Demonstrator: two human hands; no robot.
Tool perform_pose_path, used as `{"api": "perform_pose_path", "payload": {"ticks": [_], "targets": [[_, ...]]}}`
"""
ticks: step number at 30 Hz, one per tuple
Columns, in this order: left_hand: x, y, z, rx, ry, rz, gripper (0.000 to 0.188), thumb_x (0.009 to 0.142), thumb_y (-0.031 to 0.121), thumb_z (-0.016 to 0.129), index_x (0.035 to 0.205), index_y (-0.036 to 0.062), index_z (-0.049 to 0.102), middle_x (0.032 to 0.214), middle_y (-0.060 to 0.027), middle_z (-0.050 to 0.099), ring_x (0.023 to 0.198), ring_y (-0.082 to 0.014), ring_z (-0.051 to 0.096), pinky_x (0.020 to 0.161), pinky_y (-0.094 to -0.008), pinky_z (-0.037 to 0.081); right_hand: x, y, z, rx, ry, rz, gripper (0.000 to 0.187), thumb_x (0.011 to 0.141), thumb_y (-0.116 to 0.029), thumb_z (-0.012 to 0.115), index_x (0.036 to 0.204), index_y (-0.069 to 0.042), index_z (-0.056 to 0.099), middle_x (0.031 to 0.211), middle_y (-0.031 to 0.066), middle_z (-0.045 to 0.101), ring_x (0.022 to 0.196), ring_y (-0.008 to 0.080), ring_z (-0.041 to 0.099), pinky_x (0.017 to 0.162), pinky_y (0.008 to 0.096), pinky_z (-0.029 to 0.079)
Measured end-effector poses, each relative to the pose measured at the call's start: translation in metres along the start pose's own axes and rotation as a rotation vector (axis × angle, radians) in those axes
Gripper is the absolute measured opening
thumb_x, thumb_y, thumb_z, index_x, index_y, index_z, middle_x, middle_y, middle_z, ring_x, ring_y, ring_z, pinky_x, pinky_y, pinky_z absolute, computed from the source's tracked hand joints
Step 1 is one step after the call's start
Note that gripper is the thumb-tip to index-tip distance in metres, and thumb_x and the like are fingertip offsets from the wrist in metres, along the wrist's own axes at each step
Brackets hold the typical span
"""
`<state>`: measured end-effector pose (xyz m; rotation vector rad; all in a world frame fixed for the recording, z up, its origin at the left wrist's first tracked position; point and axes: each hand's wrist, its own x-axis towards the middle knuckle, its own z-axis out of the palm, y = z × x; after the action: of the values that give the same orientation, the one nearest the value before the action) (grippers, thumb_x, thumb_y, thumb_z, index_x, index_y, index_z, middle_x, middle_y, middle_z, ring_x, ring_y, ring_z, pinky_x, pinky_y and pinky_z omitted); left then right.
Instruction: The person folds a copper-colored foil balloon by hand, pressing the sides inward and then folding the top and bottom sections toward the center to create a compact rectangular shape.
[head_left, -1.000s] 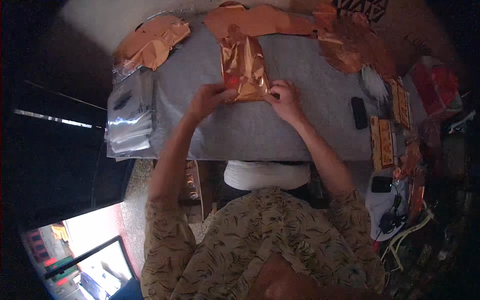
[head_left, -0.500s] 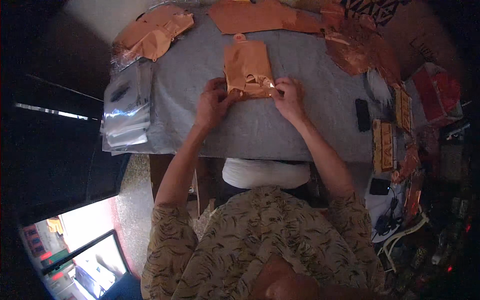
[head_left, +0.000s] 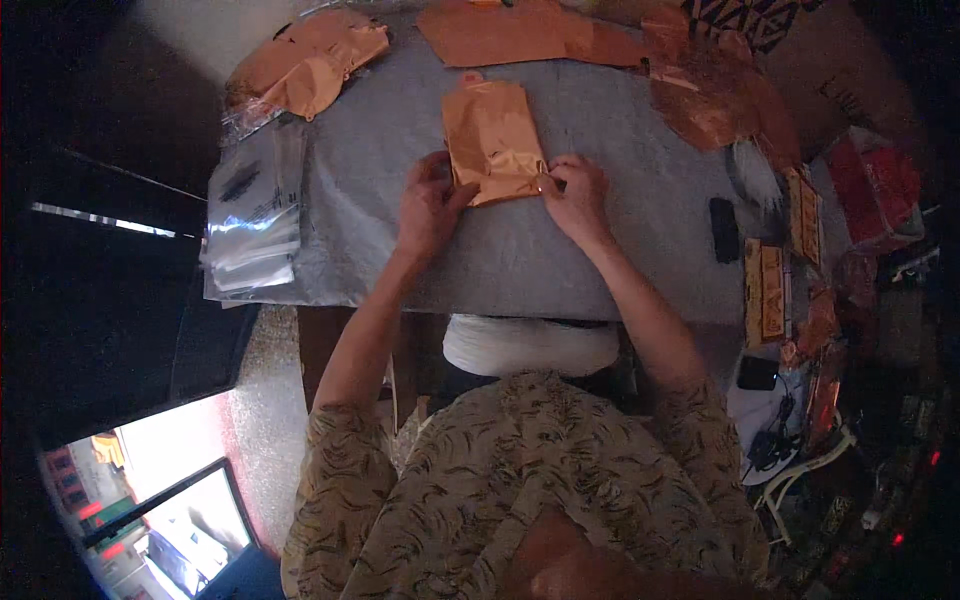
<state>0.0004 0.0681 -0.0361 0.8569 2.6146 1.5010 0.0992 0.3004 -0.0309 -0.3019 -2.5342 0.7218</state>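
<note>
We've got the flat shiny orange foil pouch (head_left: 494,140) at 12 o'clock on grey worktop (head_left: 600,250); left hand (head_left: 428,203) & right hand (head_left: 578,195) pinch its bottom edge. Sealing looks unfinished; more pouches wait.

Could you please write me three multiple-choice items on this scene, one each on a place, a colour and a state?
1. Where does the stack of clear plastic bags lie?
A. at the table's left edge
B. at the table's right edge
C. on the person's lap

2. What colour is the shiny foil pouch between the hands?
A. blue
B. copper-orange
C. green

3. How do the hands stand at the pouch?
A. both raised clear of it
B. only the left touches it
C. each hand at one lower corner

Key: 1 A, the stack overhangs the left side of the grey table. 2 B, the foil shines copper-orange. 3 C, the left hand is at the lower left corner, and the right hand pinches the lower right one.
</note>
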Motion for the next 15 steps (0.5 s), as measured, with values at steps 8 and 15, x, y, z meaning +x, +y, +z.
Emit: {"api": "perform_pose_path", "payload": {"ticks": [8,15], "targets": [[0.002,0.011,-0.003,-0.027,-0.025,0.001,0.029,0.086,0.028,0.080,0.088,-0.0006,0.079,0.140,-0.0178,0.060,0.122,-0.0361,0.058,0.101,-0.0435,0.049,-0.001,0.002,0.003,-0.012,0.047,-0.006,0.014,0.084,-0.015,0.075,0.082,-0.002,0.071,0.106,0.0088,0.072,0.103,0.0323,0.063,0.098,0.0452,0.045],[-0.005,0.015,-0.001,-0.046,0.021,0.098,0.026,0.086,0.024,0.081,0.092,-0.0008,0.079,0.140,-0.0212,0.060,0.124,-0.0372,0.058,0.102,-0.0450,0.049,-0.005,0.000,0.005,-0.007,0.108,0.006,0.017,0.084,-0.017,0.075,0.082,-0.002,0.069,0.100,0.0113,0.069,0.101,0.0345,0.062,0.092,0.0478,0.045]]}}
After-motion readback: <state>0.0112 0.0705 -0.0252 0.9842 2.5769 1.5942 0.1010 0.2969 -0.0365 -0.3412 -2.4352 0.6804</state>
